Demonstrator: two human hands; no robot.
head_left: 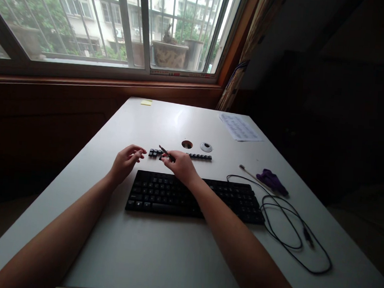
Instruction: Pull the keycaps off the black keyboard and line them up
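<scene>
A black keyboard lies on the white table, and some keys in its top row look missing. Behind it a line of loose black keycaps stretches across the table, partly hidden by my right hand. That hand is closed around a thin, dark, pen-like tool, whose tip points up and left over the keycaps. A dark keycap seems to be just below its fingertips. My left hand hovers by the left end of the row, fingers loosely bent and apart, holding nothing I can see.
The keyboard's black cable loops on the right. Near it lie a thin brush-like stick and a purple cloth. Farther back are a round hole, its grey cover, printed paper and a yellow note.
</scene>
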